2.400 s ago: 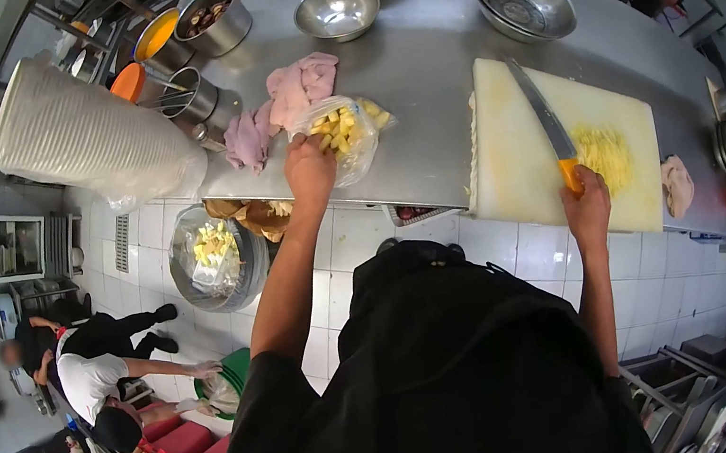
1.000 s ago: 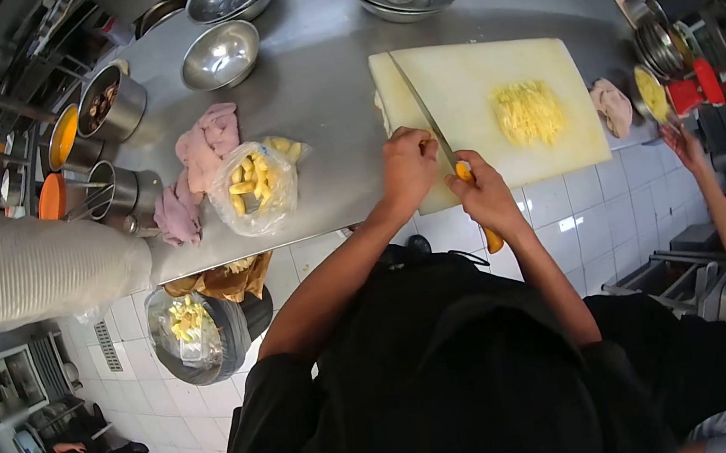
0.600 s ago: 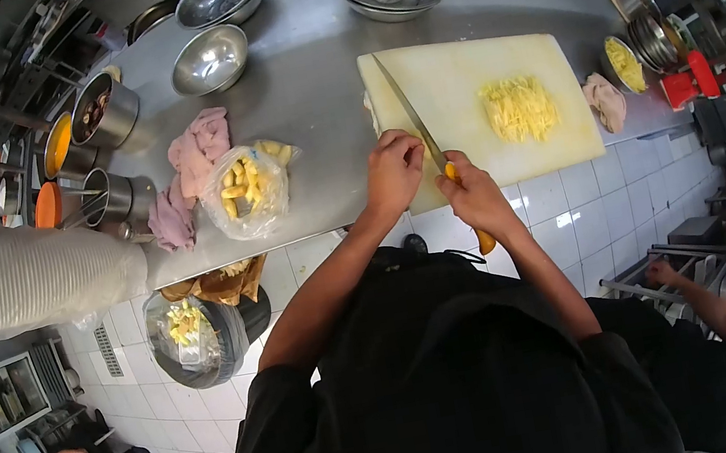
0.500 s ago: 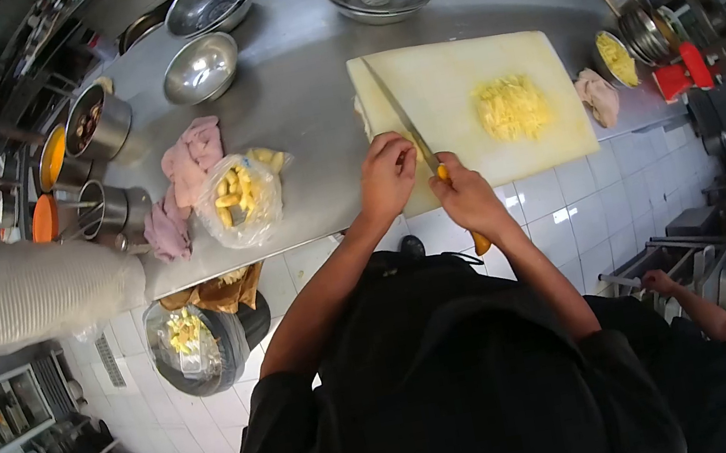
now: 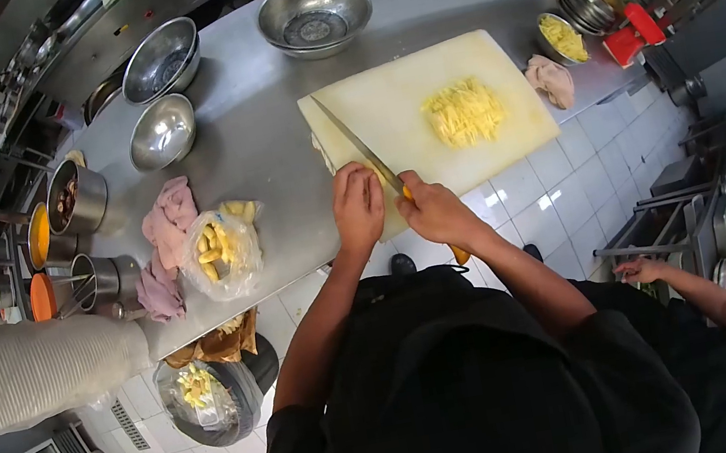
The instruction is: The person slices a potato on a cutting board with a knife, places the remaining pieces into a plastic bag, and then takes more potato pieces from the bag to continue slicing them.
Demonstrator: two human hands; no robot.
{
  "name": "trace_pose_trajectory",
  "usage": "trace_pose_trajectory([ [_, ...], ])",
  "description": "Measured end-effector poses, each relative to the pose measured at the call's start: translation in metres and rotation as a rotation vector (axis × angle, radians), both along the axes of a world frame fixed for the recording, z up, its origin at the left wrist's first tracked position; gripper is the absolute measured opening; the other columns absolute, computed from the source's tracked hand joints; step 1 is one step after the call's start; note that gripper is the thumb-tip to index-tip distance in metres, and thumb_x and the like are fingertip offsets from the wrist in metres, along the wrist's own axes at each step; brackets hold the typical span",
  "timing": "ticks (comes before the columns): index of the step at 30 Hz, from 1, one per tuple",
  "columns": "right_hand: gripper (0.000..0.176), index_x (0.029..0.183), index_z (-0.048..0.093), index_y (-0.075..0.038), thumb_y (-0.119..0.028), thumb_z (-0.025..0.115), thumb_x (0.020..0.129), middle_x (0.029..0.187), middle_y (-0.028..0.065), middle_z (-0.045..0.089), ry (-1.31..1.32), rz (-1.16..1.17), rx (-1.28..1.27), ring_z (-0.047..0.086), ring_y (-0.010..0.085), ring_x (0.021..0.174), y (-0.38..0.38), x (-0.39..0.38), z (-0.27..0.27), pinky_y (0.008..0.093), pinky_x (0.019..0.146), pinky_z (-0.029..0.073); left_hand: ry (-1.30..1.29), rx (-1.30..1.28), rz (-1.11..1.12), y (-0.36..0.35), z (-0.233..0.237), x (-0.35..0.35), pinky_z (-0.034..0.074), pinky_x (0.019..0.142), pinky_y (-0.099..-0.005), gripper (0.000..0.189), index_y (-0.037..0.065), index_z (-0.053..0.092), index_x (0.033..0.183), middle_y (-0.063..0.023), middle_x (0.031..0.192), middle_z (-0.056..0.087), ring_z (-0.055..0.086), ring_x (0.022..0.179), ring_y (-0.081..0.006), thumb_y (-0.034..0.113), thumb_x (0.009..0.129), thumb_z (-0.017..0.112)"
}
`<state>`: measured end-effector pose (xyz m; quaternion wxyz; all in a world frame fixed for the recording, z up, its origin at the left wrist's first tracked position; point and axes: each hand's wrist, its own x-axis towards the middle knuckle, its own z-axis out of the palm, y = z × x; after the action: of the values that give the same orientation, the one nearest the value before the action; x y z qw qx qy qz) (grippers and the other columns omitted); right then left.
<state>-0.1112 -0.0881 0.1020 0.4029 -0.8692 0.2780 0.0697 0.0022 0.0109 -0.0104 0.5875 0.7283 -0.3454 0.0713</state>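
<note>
Right hand [image 5: 431, 213] is gripping knife [image 5: 354, 142]; left hand [image 5: 358, 208] is curling on board [image 5: 397, 86] (contents hidden). Shreds [image 5: 462, 111] piled beyond, bag [image 5: 218, 251] waiting leftward.

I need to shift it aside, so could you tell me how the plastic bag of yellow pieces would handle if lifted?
The bag looks thin and slumped, so it would probably sag floppily. Its top seems open, so pieces might spill if tipped. On the smooth steel counter it should slide easily.

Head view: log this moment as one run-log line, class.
left hand: curled on cutting board | right hand: gripping knife | yellow shreds: piled mid-board
</note>
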Motion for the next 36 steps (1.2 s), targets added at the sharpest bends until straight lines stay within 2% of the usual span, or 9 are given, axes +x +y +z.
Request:
trace_pose_trajectory([
  [2,0.037,0.128,0.047,0.003,-0.02,0.052,0.099,0.092,0.0383,0.067,-0.036,0.008,-0.003,0.065,0.0561,0.093,0.001,0.0,-0.004,0.0601,0.087,0.049,0.004,0.004,-0.003,0.001,0.001,0.002,0.054,0.084,-0.041,0.007,0.001,0.066,0.096,-0.0138,0.108,0.066,0.066,0.097,-0.0344,0.003,0.091,0.07],
  [5,0.037,0.129,0.048,0.004,-0.02,0.053,0.1,0.093,0.0368,0.068,-0.055,0.01,-0.068,0.065,0.0557,0.093,0.001,0.0,-0.005,0.0595,0.087,0.05,0.066,-0.003,0.01,-0.001,0.0,0.0,0.054,0.084,-0.041,0.007,0.002,0.065,0.094,-0.0129,0.104,0.066,0.065,0.095,-0.0344,0.003,0.09,0.07],
  [8,0.041,0.133,0.05,0.005,-0.021,0.054,0.102,0.091,0.0342,0.068,-0.052,0.009,-0.098,0.066,0.052,0.092,-0.002,-0.003,-0.005,0.0554,0.083,0.05,0.08,-0.022,0.003,-0.002,0.001,0.0,0.054,0.083,-0.0416,0.007,0.002,0.064,0.093,-0.0128,0.102,0.065,0.065,0.094,-0.0342,0.002,0.089,0.07],
  [24,0.039,0.132,0.05,0.004,-0.02,0.053,0.101,0.089,0.0346,0.067,-0.073,-0.019,-0.106,0.065,0.054,0.092,0.004,-0.013,-0.002,0.0571,0.082,0.049,0.059,-0.043,0.01,-0.002,0.0,0.0,0.053,0.084,-0.0411,0.006,0.002,0.064,0.093,-0.0121,0.102,0.065,0.065,0.095,-0.0335,0.002,0.089,0.069],
  [30,0.036,0.128,0.049,0.006,-0.016,0.052,0.1,0.085,0.0353,0.068,-0.102,-0.009,-0.111,0.066,0.0535,0.086,0.009,-0.012,0.003,0.0595,0.081,0.051,0.064,-0.015,0.02,-0.002,0.0,-0.001,0.053,0.086,-0.0424,0.006,0.002,0.065,0.094,-0.0127,0.103,0.065,0.064,0.097,-0.0343,0.002,0.089,0.069],
  [33,0.041,0.135,0.05,0.003,-0.02,0.053,0.102,0.089,0.0343,0.068,-0.08,-0.038,-0.101,0.065,0.0535,0.091,0.008,-0.012,-0.002,0.0571,0.082,0.05,-0.004,0.014,0.027,-0.001,0.003,0.001,0.053,0.087,-0.0428,0.007,0.001,0.065,0.094,-0.0131,0.104,0.066,0.064,0.098,-0.0347,0.002,0.089,0.069],
  [36,0.041,0.136,0.05,0.003,-0.02,0.052,0.101,0.089,0.0348,0.067,-0.041,-0.052,-0.087,0.066,0.0534,0.089,0.007,-0.011,-0.003,0.0573,0.081,0.05,-0.051,0.007,0.021,0.0,0.007,0.002,0.053,0.087,-0.0437,0.007,0.001,0.066,0.095,-0.0131,0.104,0.066,0.064,0.098,-0.035,0.002,0.089,0.07],
])
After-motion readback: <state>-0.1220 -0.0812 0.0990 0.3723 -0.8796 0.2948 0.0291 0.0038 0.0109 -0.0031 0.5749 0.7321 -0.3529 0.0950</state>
